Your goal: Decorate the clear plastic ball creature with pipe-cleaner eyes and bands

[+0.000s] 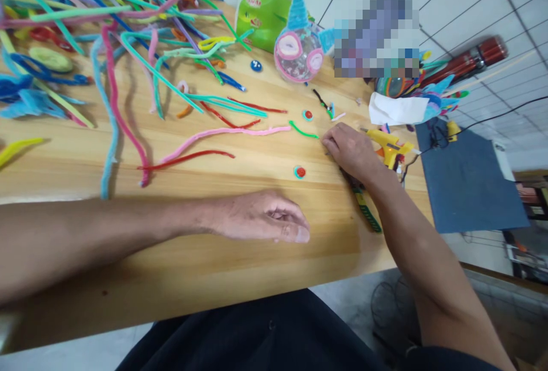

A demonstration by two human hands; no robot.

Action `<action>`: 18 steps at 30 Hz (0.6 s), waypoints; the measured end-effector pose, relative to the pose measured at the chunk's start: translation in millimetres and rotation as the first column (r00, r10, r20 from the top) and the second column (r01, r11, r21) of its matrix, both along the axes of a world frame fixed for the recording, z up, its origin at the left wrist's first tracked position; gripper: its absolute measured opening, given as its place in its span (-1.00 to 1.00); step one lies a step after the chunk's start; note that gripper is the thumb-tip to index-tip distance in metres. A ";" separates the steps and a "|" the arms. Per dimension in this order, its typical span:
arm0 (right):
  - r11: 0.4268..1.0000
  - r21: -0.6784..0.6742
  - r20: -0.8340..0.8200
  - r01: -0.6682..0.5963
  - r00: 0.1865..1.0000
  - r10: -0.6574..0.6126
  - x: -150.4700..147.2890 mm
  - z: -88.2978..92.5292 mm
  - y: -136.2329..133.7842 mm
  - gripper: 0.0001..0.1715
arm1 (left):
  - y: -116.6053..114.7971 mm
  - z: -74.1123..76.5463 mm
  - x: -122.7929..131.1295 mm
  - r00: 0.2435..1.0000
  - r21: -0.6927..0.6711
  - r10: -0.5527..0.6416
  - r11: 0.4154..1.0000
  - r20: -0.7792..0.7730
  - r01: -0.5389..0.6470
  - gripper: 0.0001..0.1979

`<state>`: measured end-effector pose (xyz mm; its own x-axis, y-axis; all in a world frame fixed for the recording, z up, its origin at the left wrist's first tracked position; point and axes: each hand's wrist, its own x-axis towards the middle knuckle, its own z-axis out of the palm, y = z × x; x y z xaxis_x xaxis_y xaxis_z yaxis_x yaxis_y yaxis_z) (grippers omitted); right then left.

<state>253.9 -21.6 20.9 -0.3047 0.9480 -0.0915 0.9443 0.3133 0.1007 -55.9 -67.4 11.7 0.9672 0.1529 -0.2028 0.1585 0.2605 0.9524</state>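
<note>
Left hand at 6 o'clock on the table, knuckles up, fingers loosely curled, nothing seen in them, palm hidden; right hand toward 3 o'clock, fingers bent, tips pressed to the wood just beside the end of the green pipe cleaner; impossible to tell whether anything is pinched; red-and-teal disc between the hands; green strip partly covered by the right wrist; yellow glue gun half hidden behind that hand.
</note>
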 end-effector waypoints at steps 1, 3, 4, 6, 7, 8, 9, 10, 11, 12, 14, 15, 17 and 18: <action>1.000 -0.004 0.011 -0.013 1.000 0.013 0.9 0.2 -1.0 -0.65 | 0.1 0.2 -0.2 1.000 0.000 -0.001 1.000 0.000 0.001 -0.55; 0.999 -0.004 0.021 -0.032 0.999 0.032 2.8 -0.4 -3.0 -0.63 | 0.1 0.4 -0.6 1.000 0.001 0.001 1.000 0.002 -0.001 -0.56; 0.999 0.000 0.026 -0.034 0.999 0.034 3.6 -1.1 -3.8 -0.63 | 0.1 0.4 -0.7 1.000 0.002 0.001 1.000 0.002 -0.001 -0.56; 1.000 0.016 0.052 -0.018 0.998 0.017 4.0 -2.8 -4.7 -0.63 | 0.0 0.1 -0.9 1.000 0.004 0.003 1.000 0.004 -0.003 -0.57; 1.000 0.023 0.073 -0.002 0.997 0.001 3.7 -3.7 -4.8 -0.64 | 0.0 -0.1 -0.9 1.000 0.006 0.002 1.000 0.003 -0.002 -0.57; 1.000 0.027 0.093 0.015 0.995 -0.017 2.9 -4.2 -4.8 -0.65 | 0.0 -0.2 -0.9 1.000 0.008 0.000 1.000 0.002 0.000 -0.56; 0.999 0.026 0.109 0.031 0.994 -0.034 1.8 -4.5 -4.7 -0.67 | 0.0 -0.2 -0.8 1.000 0.009 -0.002 1.000 0.003 0.002 -0.55; 0.999 0.019 0.114 0.048 0.992 -0.049 0.4 -4.4 -4.8 -0.68 | 0.0 -0.2 -0.7 1.000 0.010 -0.002 1.000 0.003 0.002 -0.55; 0.998 0.010 0.107 0.063 0.992 -0.064 -1.3 -4.0 -4.9 -0.69 | 0.0 -0.1 -0.6 1.000 0.012 0.000 1.000 0.001 0.000 -0.54; 0.997 0.002 0.089 0.076 0.993 -0.076 -3.1 -3.4 -5.3 -0.70 | 0.0 0.0 -0.6 1.000 0.015 0.000 1.000 -0.001 0.000 -0.54; 0.996 0.004 0.038 0.093 0.995 -0.093 -7.1 -2.6 -6.4 -0.71 | 0.0 0.1 -0.4 1.000 0.022 0.001 1.000 -0.004 -0.001 -0.55; 0.996 0.011 0.015 0.092 0.996 -0.092 -9.2 -2.7 -6.9 -0.72 | -0.1 0.0 -0.3 1.000 0.023 0.000 1.000 -0.003 0.000 -0.56; 0.997 0.024 -0.011 0.068 0.998 -0.068 -13.3 -4.3 -7.6 -0.72 | -0.1 -0.5 -0.3 1.000 0.022 0.000 1.000 0.003 0.000 -0.57; 0.998 0.025 -0.012 0.053 0.999 -0.052 -15.2 -5.7 -7.7 -0.73 | -0.1 -0.9 -0.2 1.000 0.022 0.001 1.000 0.004 -0.001 -0.56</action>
<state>238.8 -29.3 15.2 -0.2554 0.9647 -0.0643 0.9606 0.2607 0.0966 -56.1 -67.5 10.8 0.9679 0.1581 -0.1955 0.1544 0.2401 0.9584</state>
